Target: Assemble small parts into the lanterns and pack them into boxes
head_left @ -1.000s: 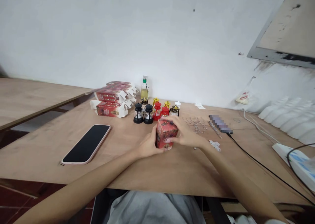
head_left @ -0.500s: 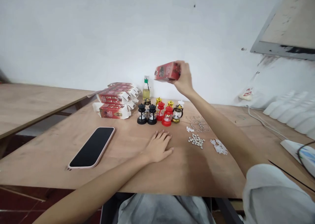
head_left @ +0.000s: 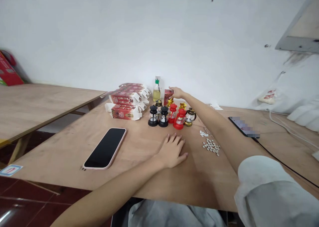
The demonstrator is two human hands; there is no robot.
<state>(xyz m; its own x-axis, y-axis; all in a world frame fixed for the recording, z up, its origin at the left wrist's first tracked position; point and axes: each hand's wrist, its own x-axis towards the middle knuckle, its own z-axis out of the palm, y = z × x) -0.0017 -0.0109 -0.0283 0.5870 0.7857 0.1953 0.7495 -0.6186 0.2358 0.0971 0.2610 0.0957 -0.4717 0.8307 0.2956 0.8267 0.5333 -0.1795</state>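
Left hand (head_left: 172,151) flat, spread, empty — lanterns (head_left: 179,120) just beyond. My right hand (head_left: 177,92) touches red box (head_left: 167,96) behind them — how closed, can't tell.

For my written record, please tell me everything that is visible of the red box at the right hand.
The box is red with darker print and looks like cardboard. It stands roughly upright near the wall, right of the bottle and behind the lanterns, which partly hide its lower end. The fingers of the right hand overlap its upper right; their grip is unclear.
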